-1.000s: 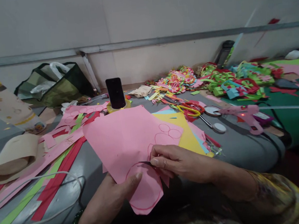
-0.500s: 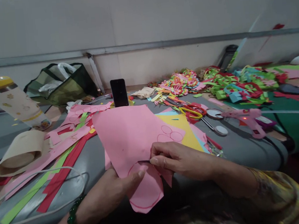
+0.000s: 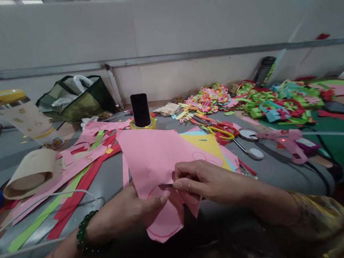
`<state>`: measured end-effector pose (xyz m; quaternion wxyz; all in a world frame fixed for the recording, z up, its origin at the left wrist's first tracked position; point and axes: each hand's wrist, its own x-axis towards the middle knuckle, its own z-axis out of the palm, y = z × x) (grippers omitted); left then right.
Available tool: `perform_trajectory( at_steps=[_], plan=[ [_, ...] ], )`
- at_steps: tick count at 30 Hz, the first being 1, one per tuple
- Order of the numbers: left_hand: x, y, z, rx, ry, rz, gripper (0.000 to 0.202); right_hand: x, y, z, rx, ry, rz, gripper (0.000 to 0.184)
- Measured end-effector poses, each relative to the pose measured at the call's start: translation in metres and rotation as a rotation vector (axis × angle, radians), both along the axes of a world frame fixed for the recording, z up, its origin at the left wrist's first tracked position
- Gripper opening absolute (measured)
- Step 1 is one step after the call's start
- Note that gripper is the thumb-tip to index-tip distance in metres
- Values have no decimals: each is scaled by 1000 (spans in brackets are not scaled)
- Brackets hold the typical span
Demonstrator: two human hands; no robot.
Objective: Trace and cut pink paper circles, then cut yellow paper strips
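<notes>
A large pink paper sheet (image 3: 153, 154) with a red circle drawn near its lower edge is held over the front edge of the grey table (image 3: 284, 171). My left hand (image 3: 128, 213), with a green bead bracelet at the wrist, grips the sheet from below, thumb on the drawn circle. My right hand (image 3: 206, 180) is closed at the sheet's right side. A thin dark blade (image 3: 165, 185) pokes out of its fingers along the red line; the rest of the tool is hidden in the hand.
A black phone (image 3: 140, 109) stands in a yellow tape roll. Red and yellow scissors (image 3: 222, 130), a pink glue gun (image 3: 284, 139) and heaps of paper flowers (image 3: 208, 97) lie at the right. Paper strips (image 3: 74, 181), a beige roll (image 3: 31, 175) and a green bag (image 3: 75, 97) lie at the left.
The pink sheet has sunk lower and turned a little, and my right hand now covers more of its small drawn circles. My left forearm and bracelet have come into view.
</notes>
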<state>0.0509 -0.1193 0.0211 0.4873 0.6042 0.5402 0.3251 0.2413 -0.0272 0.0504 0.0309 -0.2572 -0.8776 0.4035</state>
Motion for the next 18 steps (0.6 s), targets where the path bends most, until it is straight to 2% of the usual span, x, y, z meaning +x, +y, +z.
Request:
perform_trajectory(
  at_steps=[6,10,14,18],
  plan=[
    [-6,3,7,-49,-10,-16,42,-2,2,6,6,17,13,28],
    [-8,6,10,-72,9,-8,40,-6,3,11,83,33,4,27],
    [-12,9,8,-69,-3,17,38,-8,7,16,165,31,0,23],
    [-14,12,9,-114,76,76,35,-11,11,20,178,7,19,22]
  ],
)
